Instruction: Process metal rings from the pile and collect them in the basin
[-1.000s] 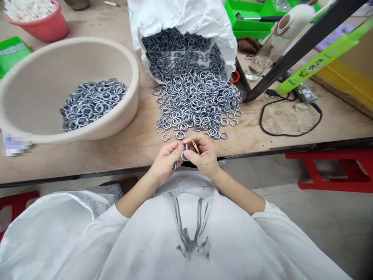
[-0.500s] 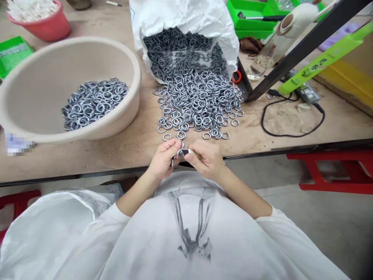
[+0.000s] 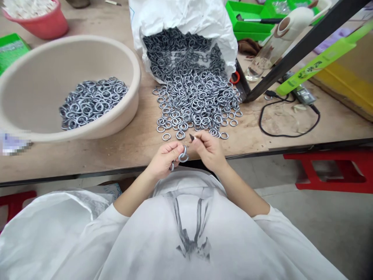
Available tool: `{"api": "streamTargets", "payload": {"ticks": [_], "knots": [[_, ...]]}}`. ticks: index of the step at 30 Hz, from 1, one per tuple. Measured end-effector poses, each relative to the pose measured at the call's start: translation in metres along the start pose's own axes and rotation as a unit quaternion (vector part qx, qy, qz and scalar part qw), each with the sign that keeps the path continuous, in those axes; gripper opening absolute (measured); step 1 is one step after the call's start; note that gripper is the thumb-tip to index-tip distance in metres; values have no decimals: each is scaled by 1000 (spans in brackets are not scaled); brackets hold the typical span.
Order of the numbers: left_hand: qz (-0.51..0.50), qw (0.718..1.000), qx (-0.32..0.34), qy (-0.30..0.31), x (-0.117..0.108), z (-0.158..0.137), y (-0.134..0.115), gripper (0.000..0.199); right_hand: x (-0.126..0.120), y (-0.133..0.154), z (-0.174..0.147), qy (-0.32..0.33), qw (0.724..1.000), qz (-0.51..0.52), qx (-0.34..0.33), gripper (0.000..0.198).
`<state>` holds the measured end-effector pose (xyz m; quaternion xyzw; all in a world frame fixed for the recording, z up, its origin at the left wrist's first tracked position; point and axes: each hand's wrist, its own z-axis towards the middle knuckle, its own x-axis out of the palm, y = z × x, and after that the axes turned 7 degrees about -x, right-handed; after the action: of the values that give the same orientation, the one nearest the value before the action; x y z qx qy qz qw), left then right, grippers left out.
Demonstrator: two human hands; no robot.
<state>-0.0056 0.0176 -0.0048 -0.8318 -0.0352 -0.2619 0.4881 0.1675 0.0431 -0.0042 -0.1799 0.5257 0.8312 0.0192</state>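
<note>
My left hand is closed on a few grey metal rings. They stick out past the thumb and below the fingers. In a pinch, my right hand grips a small dark pointed blade, its handle mostly hidden by the fingers. The blade's tip is apart from the held rings, up and to their right. Just beyond both hands, a heap of the same rings spills from a white sack onto the wooden table.
A large beige basin holding more rings stands at left. A red pot sits behind it. To the right are a slanted dark metal bar, a clear bottle, a black cable and green trays. Red stools stand below the table.
My right hand has moved up and away from the rings, drawing the blade off them. My left hand stays nearly in place, still closed on the rings.
</note>
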Motion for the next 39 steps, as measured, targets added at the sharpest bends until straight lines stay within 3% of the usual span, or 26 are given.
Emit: {"api": "streamTargets", "payload": {"ticks": [2, 7, 11, 17, 20, 24, 27, 34, 39], "knots": [[-6, 1000, 10, -9, 0, 2, 1, 44, 7, 8, -3, 15, 998, 66, -8, 36], [4, 1000, 7, 21, 1, 2, 2, 45, 17, 10, 1, -23, 986, 151, 68, 41], [-51, 998, 40, -19, 2, 2, -3, 43, 20, 5, 0, -63, 977, 178, 101, 44], [-79, 993, 69, -46, 2, 6, -6, 42, 23, 10, -6, -23, 958, 235, 163, 45], [-46, 996, 68, -43, -1, 8, -3, 47, 17, 11, -1, -42, 951, 265, 154, 44], [42, 994, 94, -21, -3, 11, 1, 57, 13, 11, 4, -9, 950, 272, 154, 50], [87, 989, 118, -33, -1, 12, 3, 50, 16, 11, 5, -11, 947, 276, 161, 50], [68, 991, 100, -55, 7, 9, 3, 43, 20, 14, 0, -52, 968, 216, 114, 43], [61, 992, 92, -62, 12, 6, 2, 44, 17, 13, -4, -15, 990, 127, 65, 39]]}}
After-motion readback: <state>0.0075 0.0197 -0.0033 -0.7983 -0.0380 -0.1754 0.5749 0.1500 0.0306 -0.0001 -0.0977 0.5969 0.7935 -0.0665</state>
